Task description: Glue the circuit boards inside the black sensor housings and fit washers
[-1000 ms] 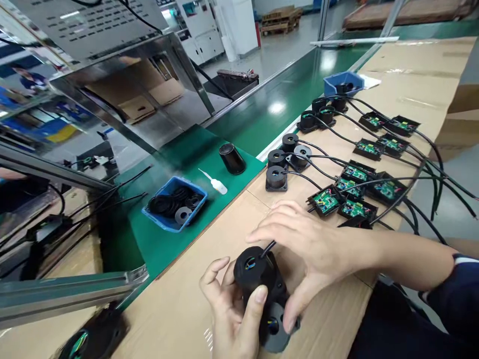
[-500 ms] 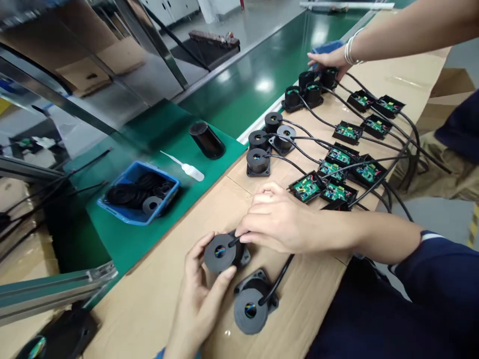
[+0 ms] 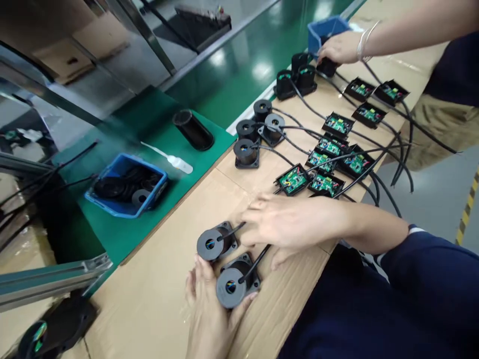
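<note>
Two black round parts with square bases and black cables lie on the cardboard-covered bench. My left hand cups the nearer part, thumb on one side and fingers on the other. The farther part rests on its side just above it, held by neither hand. My right hand lies flat with fingers stretched out, beside both parts and over their cables.
Three more round parts and several green circuit boards with cables lie farther along. A blue tray of black rings, a white dropper and a black cylinder sit on the green mat. A co-worker's hand reaches by a blue bin.
The part I held in both hands now lies on the cardboard. My left hand has dropped to the nearer part and my right hand has flattened out. The co-worker's hand has shifted right.
</note>
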### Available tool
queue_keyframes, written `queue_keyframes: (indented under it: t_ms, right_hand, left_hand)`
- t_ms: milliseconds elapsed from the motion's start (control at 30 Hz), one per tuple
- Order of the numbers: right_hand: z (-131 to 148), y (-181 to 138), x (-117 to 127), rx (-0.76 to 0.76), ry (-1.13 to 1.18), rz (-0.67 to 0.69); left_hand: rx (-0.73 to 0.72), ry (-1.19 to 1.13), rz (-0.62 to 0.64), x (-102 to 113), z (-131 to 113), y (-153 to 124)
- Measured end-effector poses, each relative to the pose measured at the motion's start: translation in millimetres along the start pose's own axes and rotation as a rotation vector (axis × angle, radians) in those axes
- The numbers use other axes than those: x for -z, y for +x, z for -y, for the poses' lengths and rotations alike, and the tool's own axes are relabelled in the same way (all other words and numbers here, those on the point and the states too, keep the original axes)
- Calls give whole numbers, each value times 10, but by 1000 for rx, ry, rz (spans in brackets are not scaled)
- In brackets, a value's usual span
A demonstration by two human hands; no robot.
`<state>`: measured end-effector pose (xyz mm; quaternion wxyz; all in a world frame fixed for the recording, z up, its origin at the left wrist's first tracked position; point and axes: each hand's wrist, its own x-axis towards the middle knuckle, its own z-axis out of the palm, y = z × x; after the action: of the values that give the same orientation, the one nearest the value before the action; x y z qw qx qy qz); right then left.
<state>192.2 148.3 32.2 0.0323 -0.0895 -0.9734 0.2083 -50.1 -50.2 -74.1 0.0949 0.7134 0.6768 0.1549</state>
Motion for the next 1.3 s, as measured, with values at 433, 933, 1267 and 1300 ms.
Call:
queue_keyframes:
  t_ms: [433,933,1267,1300]
  right_hand:
    - [-262,146,61,-648,-224,-213]
    - [-477,-142,296,-984,-297,-273]
    - [-712,-358,403,-1089,-445,-442]
    - [-699,-350,389,-1072,-477,-481]
  left_hand:
    - [-114,-164,83,-38,166,1744]
    - [-290,-177,252,-168,-74,2575]
    - [-329,-219,187,-399,-550,3056]
    - [-322,-225,170,-413,-595,3061]
